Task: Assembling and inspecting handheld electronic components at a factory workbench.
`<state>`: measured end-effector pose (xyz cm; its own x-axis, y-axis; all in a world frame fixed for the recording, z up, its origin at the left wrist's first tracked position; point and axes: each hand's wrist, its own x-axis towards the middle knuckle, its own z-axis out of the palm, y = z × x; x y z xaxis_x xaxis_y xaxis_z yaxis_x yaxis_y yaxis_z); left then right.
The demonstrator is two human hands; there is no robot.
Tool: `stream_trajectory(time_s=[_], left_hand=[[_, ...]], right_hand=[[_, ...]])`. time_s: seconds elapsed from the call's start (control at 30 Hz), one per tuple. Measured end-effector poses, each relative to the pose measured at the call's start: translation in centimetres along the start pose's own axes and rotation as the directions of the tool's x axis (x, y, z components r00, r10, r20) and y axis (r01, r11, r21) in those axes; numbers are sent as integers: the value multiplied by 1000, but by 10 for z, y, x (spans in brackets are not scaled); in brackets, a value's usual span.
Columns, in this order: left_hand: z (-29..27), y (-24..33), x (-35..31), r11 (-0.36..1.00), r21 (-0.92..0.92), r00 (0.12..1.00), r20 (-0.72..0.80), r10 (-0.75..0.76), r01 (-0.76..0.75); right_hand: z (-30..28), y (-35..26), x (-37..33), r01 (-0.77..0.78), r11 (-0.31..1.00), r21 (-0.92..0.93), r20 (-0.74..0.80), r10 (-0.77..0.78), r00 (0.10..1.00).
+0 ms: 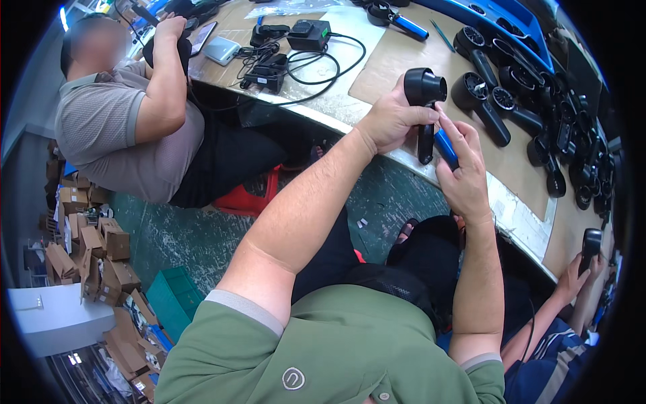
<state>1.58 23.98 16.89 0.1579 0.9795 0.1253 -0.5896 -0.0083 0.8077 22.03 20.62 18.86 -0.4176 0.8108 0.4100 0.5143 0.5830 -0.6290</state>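
Observation:
Above the table's front edge, a black handheld fan (422,87) is upright in my left hand (390,122). My left fingers are closed round its neck, with the thumb across the front just below the round head. A narrow black handle part (425,143) hangs below the head. Close to its right, my right hand (468,176) has its fingers and thumb bent round a blue cylinder (445,149), which looks like a battery. The right index fingertip reaches up toward the fan's neck. My hand partly hides the cylinder, and I cannot tell whether it is joined to the fan.
Several black fans (481,101) lie heaped at the right, near a blue tray (538,40). Another fan with a blue cylinder (407,27) lies at the back. Chargers and cables (309,34) are at the left. A person (128,108) sits left; another's hands (579,273) hold a fan.

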Motion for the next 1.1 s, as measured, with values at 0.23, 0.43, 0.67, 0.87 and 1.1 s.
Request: stream_trajectory(time_s=[0.23,0.43,0.67,0.87,1.1], left_hand=[[9,9,-2,998,-28,998,8,-57,57],[9,10,-3,998,-31,998,-2,-57,57],[7,7,-1,999,-21,999,15,-40,40],[6,5,-2,997,-46,998,2,-62,62],[7,6,-1,996,-34,997,-10,-79,79]], right_hand=[[-2,3,-4,-68,982,176,-53,78,996],[-2,1,-4,-87,984,155,-54,96,994],[-2,4,-6,-84,983,166,-70,96,993],[-4,5,-9,-57,987,152,-118,75,990],[-5,12,-9,-103,961,259,-135,141,981]])
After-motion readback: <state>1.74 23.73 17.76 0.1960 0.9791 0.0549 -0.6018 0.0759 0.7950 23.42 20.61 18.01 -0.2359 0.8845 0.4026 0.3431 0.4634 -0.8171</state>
